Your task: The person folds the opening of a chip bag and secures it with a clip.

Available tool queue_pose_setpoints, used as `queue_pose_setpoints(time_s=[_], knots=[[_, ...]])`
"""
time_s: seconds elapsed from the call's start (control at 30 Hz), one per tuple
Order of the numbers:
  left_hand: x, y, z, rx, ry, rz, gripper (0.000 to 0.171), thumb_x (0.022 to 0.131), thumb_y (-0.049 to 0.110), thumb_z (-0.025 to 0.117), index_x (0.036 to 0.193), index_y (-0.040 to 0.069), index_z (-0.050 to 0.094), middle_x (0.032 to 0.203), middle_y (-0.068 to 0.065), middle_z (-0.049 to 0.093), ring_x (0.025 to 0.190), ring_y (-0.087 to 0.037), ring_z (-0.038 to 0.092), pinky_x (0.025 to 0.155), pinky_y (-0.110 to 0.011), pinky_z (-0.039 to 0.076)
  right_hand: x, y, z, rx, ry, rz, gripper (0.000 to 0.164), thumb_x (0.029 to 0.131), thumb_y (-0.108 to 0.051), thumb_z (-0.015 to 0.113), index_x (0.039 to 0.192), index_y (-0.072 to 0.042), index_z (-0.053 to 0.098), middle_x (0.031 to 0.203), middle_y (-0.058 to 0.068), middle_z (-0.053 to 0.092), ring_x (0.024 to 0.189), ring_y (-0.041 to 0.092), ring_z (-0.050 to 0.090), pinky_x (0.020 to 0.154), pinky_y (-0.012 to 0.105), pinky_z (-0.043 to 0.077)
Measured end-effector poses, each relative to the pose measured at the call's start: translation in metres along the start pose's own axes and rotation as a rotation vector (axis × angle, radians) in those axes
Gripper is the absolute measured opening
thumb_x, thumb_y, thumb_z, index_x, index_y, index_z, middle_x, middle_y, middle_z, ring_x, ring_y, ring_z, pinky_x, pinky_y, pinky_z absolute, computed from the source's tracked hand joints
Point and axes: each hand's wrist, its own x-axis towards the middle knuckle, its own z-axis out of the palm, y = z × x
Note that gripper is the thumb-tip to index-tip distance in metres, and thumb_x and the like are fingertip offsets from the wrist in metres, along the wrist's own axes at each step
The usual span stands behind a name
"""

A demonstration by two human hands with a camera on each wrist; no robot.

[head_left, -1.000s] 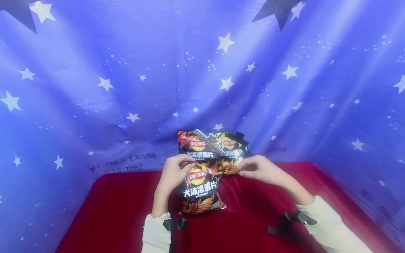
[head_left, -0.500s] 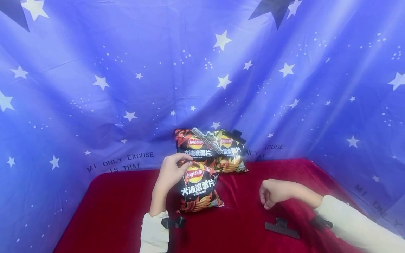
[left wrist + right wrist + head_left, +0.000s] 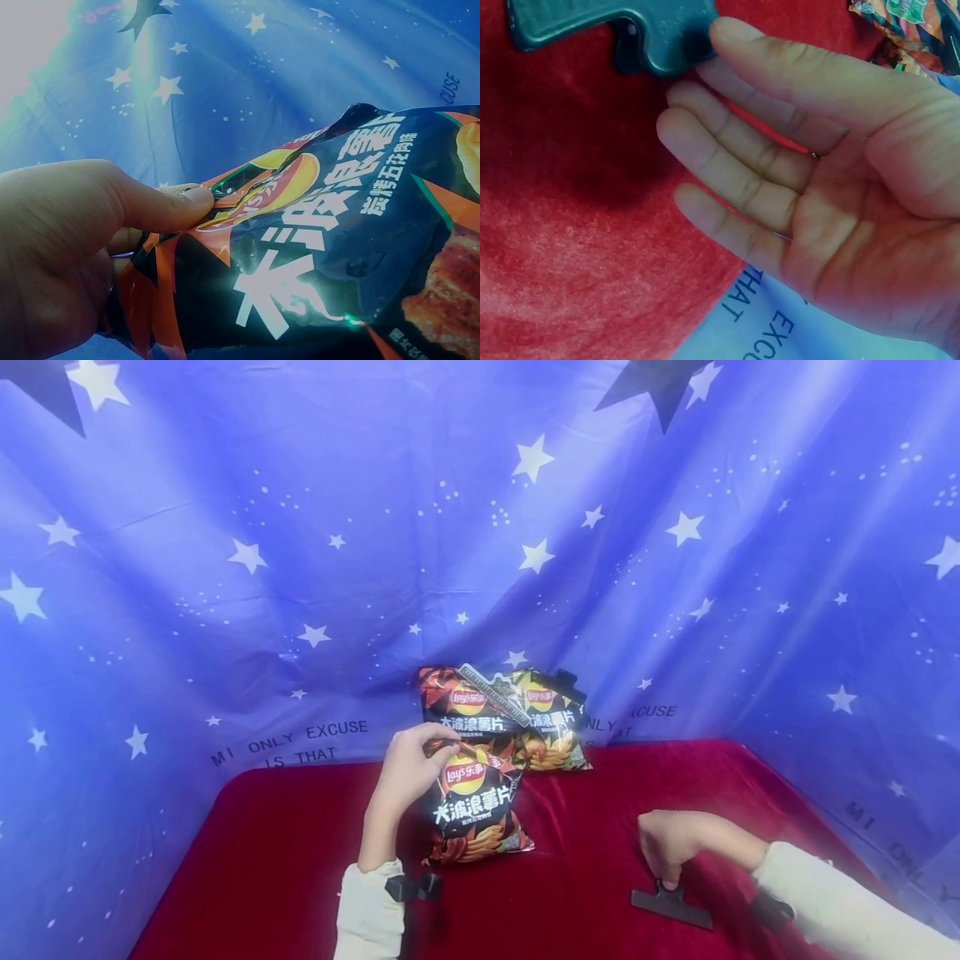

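Note:
My left hand (image 3: 411, 767) pinches the folded top edge of a black and orange bag of Lay's chips (image 3: 472, 810) between thumb and fingers. The bag stands tilted up at the middle of the table, and its printed front fills much of the left wrist view, with the thumb (image 3: 191, 202) pressed on the fold. Over to the right, my right hand (image 3: 671, 843) reaches down with thumb and index finger on the handle of a black bag clip (image 3: 671, 908). The right wrist view has the thumb tip right at the clip (image 3: 664, 37), the other fingers loosely bent.
Behind the held bag, a red-cornered chip bag (image 3: 467, 702) carries a piano-patterned clip (image 3: 495, 695). Beside it a yellow-cornered chip bag (image 3: 553, 739) bears a black clip (image 3: 568, 683). Red velvet covers the table (image 3: 300, 860); a blue starry curtain (image 3: 375, 527) hangs close behind.
My right hand has left the bag's right side, moved right and down, and taken hold of the black clip's handle. My left hand stays on the bag.

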Motion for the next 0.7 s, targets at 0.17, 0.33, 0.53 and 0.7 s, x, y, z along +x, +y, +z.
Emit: queue_pose_setpoints(time_s=[0.17, 0.33, 0.53, 0.7], knots=[[-0.0001, 0.0012, 0.0001, -0.002, -0.002, 0.004, 0.015, 0.086, 0.006, 0.08, 0.1, 0.009, 0.079, 0.1, -0.005, 0.079, 0.095, -0.023, 0.072, 0.087, -0.043, 0.059, -0.0013, 0.0005, 0.002, -0.016, 0.012, 0.003, 0.024, 0.058, 0.012, 0.087, 0.056, -0.009, 0.074, 0.052, -0.005, 0.068, 0.052, -0.002, 0.047, 0.05, 0.015, 0.041], [0.0001, 0.0004, 0.0009, -0.006, -0.006, -0.012, 0.015, 0.086, 0.008, 0.08, 0.101, 0.009, 0.079, 0.101, -0.005, 0.079, 0.099, -0.024, 0.072, 0.092, -0.043, 0.057, -0.0027, -0.0004, 0.0026, -0.006, 0.006, 0.014, 0.025, 0.059, 0.011, 0.088, 0.057, -0.01, 0.075, 0.054, -0.005, 0.068, 0.055, -0.002, 0.05, 0.052, 0.016, 0.044], [0.0001, -0.001, 0.0012, -0.007, -0.008, -0.019, 0.017, 0.086, 0.009, 0.08, 0.103, 0.008, 0.079, 0.103, -0.005, 0.078, 0.102, -0.024, 0.071, 0.094, -0.044, 0.057, -0.0035, -0.0027, 0.0016, 0.03, 0.0, 0.041, 0.025, 0.062, 0.011, 0.086, 0.059, -0.01, 0.074, 0.054, -0.005, 0.068, 0.056, 0.001, 0.051, 0.053, 0.017, 0.046], [0.0, -0.0011, 0.0005, -0.001, -0.006, -0.025, 0.017, 0.086, 0.009, 0.08, 0.102, 0.009, 0.079, 0.102, -0.004, 0.078, 0.101, -0.023, 0.072, 0.093, -0.044, 0.057, -0.0034, -0.0048, 0.0007, 0.052, 0.0, 0.054, 0.027, 0.06, 0.013, 0.085, 0.059, -0.01, 0.072, 0.054, -0.005, 0.067, 0.057, 0.002, 0.052, 0.054, 0.018, 0.046]])
